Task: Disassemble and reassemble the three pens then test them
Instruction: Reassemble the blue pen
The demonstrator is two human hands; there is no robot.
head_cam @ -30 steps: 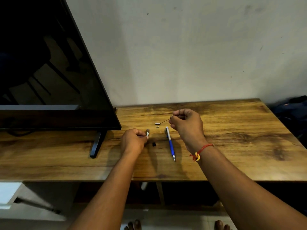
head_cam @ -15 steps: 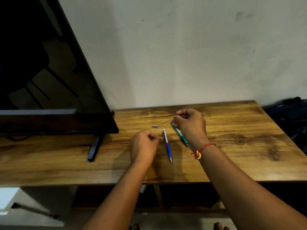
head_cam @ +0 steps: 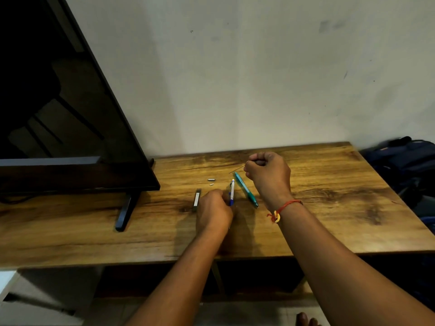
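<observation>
The right hand (head_cam: 268, 176) hovers over the back of the wooden counter (head_cam: 329, 208), its fingers curled tight and pinching a thin dark rod (head_cam: 236, 170) that pokes out leftward (likely a pen's refill). Just below it a teal pen (head_cam: 246, 192) lies on the counter, and beside that lies a blue-and-white pen (head_cam: 232, 191), its near end meeting the left hand (head_cam: 214, 211). The left fingers are curled at that pen's tip, though I cannot tell whether they actually grip it. A grey barrel piece (head_cam: 196, 198) lies just left of this hand, with two small metal parts (head_cam: 211, 179) beyond it. A television (head_cam: 70, 137) stands at the left.
</observation>
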